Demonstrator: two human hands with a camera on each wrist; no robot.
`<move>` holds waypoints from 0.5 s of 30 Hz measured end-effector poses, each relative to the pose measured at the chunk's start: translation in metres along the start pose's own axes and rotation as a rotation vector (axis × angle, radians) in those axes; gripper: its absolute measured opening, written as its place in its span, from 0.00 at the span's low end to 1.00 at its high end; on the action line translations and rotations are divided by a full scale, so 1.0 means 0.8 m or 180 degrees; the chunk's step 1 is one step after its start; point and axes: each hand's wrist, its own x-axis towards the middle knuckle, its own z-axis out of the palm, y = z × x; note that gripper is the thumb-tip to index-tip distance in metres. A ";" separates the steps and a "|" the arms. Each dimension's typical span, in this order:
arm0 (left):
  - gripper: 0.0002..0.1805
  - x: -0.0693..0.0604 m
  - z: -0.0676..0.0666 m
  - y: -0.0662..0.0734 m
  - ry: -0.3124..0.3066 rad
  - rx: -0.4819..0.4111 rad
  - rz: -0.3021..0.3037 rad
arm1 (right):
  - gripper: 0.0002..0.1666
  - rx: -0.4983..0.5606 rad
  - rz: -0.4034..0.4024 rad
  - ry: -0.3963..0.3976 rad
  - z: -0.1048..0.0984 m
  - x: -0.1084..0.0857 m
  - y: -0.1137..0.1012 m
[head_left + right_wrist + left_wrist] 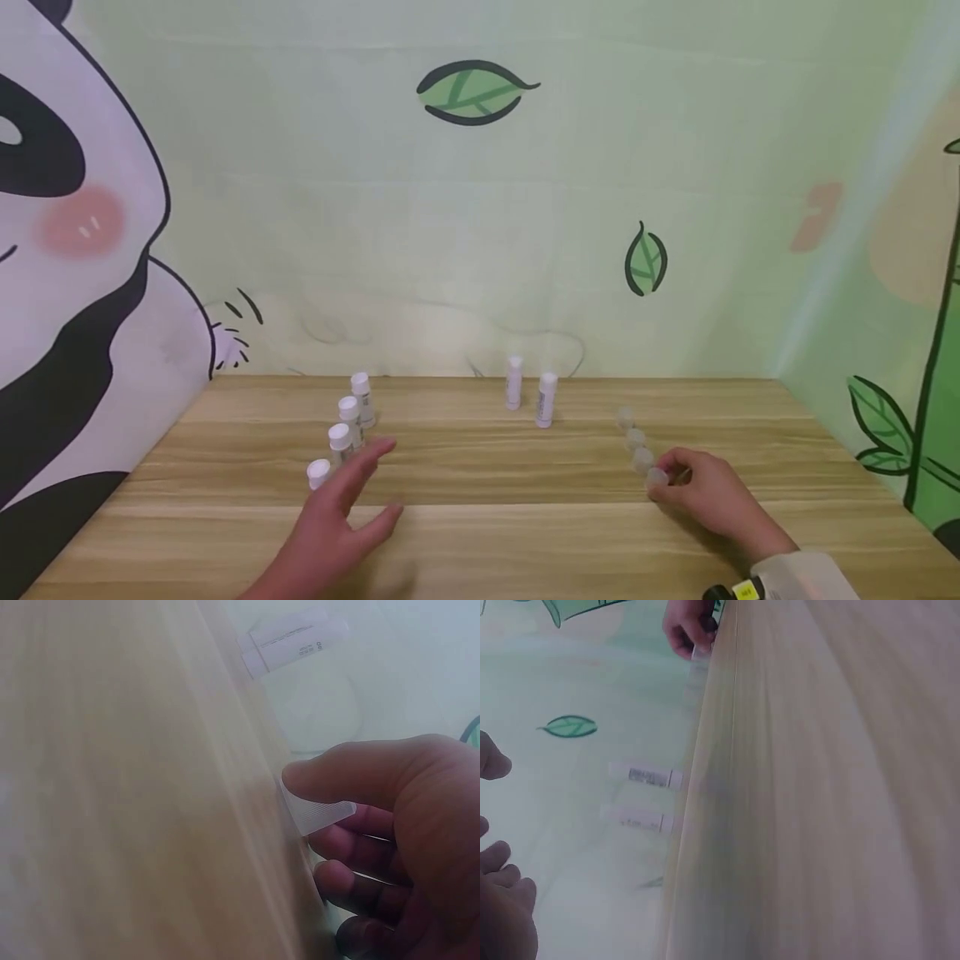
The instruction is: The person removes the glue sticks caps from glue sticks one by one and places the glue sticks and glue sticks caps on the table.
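Observation:
Several white-capped bottles stand in a slanted row at the left, the nearest bottle (318, 473) beside my left hand (330, 525), whose fingers are spread and hold nothing. My right hand (708, 492) pinches a small translucent ribbed cap (657, 477) at the tabletop, the front one of a slanted row of several. In the right wrist view, thumb and fingers of the right hand (420, 817) lie on either side of the ribbed cap (326, 817). Two slim white tubes, a front tube (546, 400) and a rear tube (513, 383), stand upright near the back, between the two rows.
A wood-grain table (480, 542) reaches back to a pale green backdrop (375, 208) printed with leaves and a panda. Near the right wrist, a dark object with a yellow label (746, 591) shows at the bottom edge.

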 end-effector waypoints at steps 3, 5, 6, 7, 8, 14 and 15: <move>0.36 0.005 0.012 0.006 -0.0255 -0.0112 -0.0270 | 0.19 0.0019 0.0002 -0.0002 0.001 0.000 0.001; 0.35 0.010 0.018 0.009 -0.0386 -0.0212 -0.0510 | 0.19 0.0016 -0.0003 0.0005 0.001 0.000 0.002; 0.35 0.012 0.021 0.010 -0.0443 -0.0280 -0.0619 | 0.19 0.0016 -0.0003 0.0009 0.001 0.000 0.002; 0.34 0.015 0.023 0.010 -0.0490 -0.0338 -0.0716 | 0.19 0.0016 0.0000 0.0011 0.001 0.000 0.002; 0.34 0.017 0.026 0.010 -0.0535 -0.0388 -0.0806 | 0.19 0.0021 -0.0004 0.0013 0.001 0.000 0.002; 0.35 0.033 0.039 -0.002 -0.0739 -0.0681 -0.1060 | 0.19 0.0018 0.0008 -0.0011 0.001 0.002 0.004; 0.35 0.035 0.042 -0.005 -0.0769 -0.0724 -0.1073 | 0.19 0.0002 0.0015 -0.0011 0.001 0.002 0.004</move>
